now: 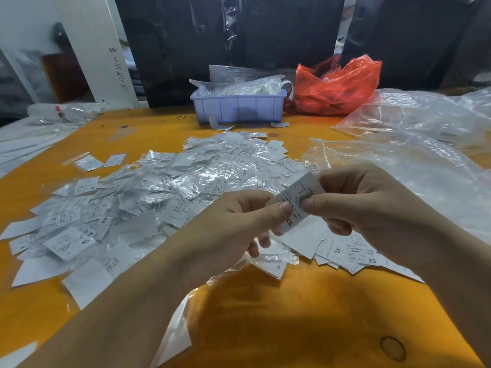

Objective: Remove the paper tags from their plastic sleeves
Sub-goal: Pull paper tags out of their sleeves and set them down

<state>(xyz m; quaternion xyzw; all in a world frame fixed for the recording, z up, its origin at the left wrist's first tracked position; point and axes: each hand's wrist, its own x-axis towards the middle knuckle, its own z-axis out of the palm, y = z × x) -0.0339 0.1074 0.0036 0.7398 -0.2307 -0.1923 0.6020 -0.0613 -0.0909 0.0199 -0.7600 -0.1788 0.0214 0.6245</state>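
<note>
A white paper tag marked XS point(301, 199) is held up above the orange table point(292, 314), tilted, with its upper end to the right. My left hand point(233, 229) pinches its lower left edge between thumb and fingers. My right hand point(356, 200) pinches its right side with thumb on top. I cannot tell whether a plastic sleeve still covers the tag. A big heap of sleeved tags point(164, 187) spreads across the table's left and middle. A small stack of bare paper tags point(350, 252) lies under my right hand.
A lilac plastic bin point(237, 107) with plastic bags in it stands at the back. A red plastic bag point(337, 86) is to its right. Large clear plastic bags point(414, 144) cover the right side. A rubber band point(181, 117) lies near the bin.
</note>
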